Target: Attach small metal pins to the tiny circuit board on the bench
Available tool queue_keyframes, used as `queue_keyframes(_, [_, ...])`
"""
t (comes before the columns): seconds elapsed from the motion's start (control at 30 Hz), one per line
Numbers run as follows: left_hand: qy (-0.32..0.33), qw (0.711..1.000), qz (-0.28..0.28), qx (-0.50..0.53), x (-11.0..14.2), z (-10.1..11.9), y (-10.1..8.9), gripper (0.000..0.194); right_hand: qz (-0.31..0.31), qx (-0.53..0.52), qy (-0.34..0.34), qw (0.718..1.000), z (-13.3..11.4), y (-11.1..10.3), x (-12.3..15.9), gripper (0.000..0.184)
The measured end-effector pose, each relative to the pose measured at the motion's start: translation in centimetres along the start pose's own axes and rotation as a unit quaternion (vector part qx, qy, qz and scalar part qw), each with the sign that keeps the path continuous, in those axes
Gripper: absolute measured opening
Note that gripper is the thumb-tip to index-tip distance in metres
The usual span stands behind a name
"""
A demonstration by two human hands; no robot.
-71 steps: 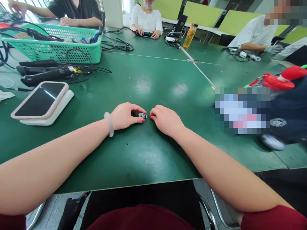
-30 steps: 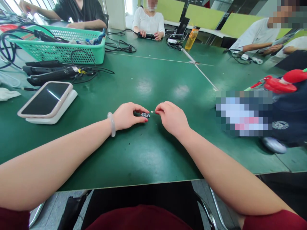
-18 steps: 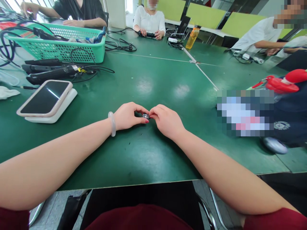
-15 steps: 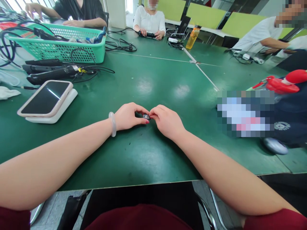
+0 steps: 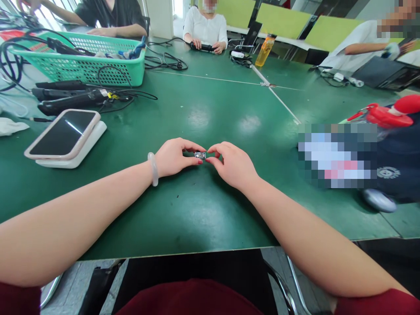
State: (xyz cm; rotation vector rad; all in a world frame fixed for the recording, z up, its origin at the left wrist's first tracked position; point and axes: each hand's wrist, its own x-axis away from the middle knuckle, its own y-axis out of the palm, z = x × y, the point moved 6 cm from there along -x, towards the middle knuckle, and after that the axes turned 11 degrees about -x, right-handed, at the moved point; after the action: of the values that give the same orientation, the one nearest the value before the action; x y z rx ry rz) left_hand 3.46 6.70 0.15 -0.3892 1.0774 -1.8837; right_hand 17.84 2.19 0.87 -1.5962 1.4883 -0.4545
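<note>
A small circuit board (image 5: 200,155), dark with white and silvery detail, is pinched by my left hand (image 5: 172,156) between thumb and fingertips, just above or on the green table. At the right end of the board is my right hand (image 5: 232,165), its thumb and index fingertips apart with a small gap between them. Whether those fingertips touch the board's edge I cannot tell. The small pale pin-like piece seen earlier in my right fingers is not visible apart from the board.
The green table (image 5: 157,210) carries a phone (image 5: 62,133) on a white box, black hair-straightener-like tools (image 5: 72,99) and a green basket (image 5: 88,72) with cables at left. A mouse (image 5: 379,200), dark bag (image 5: 398,153) and orange bottle (image 5: 265,50) stand right. Several people sit around.
My right hand brought a small pale piece to the board's right end, pinched there, and its fingertips have now parted. My left hand kept hold. At far right a dark box-like thing has appeared.
</note>
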Motion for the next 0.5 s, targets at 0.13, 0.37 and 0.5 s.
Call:
queue_keyframes(0.13, [0.011,1.000,-0.004,0.022,0.01,0.15,-0.08,0.037,-0.011,0.006,-0.004,1.000,0.20,0.40,0.02,0.020])
queue_keyframes(0.37, [-0.007,0.999,-0.027,0.039,0.05,0.20,0.11,0.037,-0.006,0.007,-0.008,1.000,-0.19,0.42,-0.01,0.020])
queue_keyframes(0.5, [-0.010,0.996,-0.037,0.087,0.19,0.49,0.16,0.041,0.011,0.001,-0.023,1.000,-0.73,0.21,0.15,0.020])
